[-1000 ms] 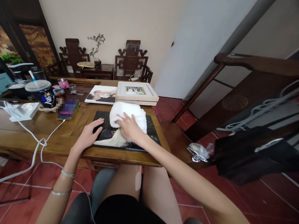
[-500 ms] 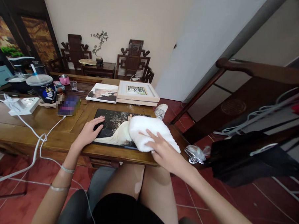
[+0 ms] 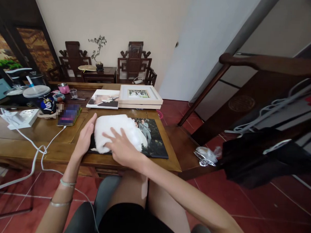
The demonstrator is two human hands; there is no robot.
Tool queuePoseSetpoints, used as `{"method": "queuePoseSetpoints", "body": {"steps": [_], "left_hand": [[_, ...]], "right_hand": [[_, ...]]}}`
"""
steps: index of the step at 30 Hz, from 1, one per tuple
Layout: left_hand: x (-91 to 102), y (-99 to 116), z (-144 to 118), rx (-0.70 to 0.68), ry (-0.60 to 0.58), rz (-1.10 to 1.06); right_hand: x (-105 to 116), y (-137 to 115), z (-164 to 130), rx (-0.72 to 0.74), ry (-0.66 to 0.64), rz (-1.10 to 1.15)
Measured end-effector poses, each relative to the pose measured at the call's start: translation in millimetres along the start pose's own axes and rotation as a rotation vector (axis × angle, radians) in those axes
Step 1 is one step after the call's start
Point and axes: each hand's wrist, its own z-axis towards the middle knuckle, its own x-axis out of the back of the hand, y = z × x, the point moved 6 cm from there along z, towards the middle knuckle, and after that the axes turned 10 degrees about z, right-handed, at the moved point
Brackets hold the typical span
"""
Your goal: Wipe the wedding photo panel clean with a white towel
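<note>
A dark photo print (image 3: 154, 142) lies flat near the front edge of the wooden table (image 3: 41, 139). A white folded towel (image 3: 111, 128) rests on the print's left half. My right hand (image 3: 122, 147) presses flat on the towel, fingers spread. My left hand (image 3: 85, 135) stands on edge against the print's left border, next to the towel.
Behind the print sit a cream picture frame (image 3: 139, 95) and another photo print (image 3: 103, 98). A phone (image 3: 68, 114) on a white cable, a power strip (image 3: 20, 117), a lidded cup (image 3: 44, 98) and small items fill the left. A dark wooden chair (image 3: 249, 100) stands right.
My right hand has swept the towel from the print's right front corner across to its left half. My left hand has turned from lying flat to standing on edge at the left border.
</note>
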Motion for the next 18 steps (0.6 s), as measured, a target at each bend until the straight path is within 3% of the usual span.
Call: {"method": "queuePoseSetpoints", "body": {"steps": [4, 8, 13, 18], "left_hand": [[0.2, 7.1, -1.2, -0.089, 0.030, 0.127], [-9.3, 11.2, -2.6, -0.170, -0.048, 0.258], [-20.9, 5.5, -3.4, -0.178, -0.190, 0.348], [-22.0, 3.5, -2.8, -0.167, -0.208, 0.360]], "right_hand": [[-6.9, -21.9, -24.5, 0.135, -0.057, 0.068], [4.3, -13.7, -67.1, 0.068, -0.077, 0.155], [20.9, 23.1, -98.4, -0.091, 0.018, 0.132], [26.6, 73.4, -88.5, -0.255, 0.135, 0.013]]}}
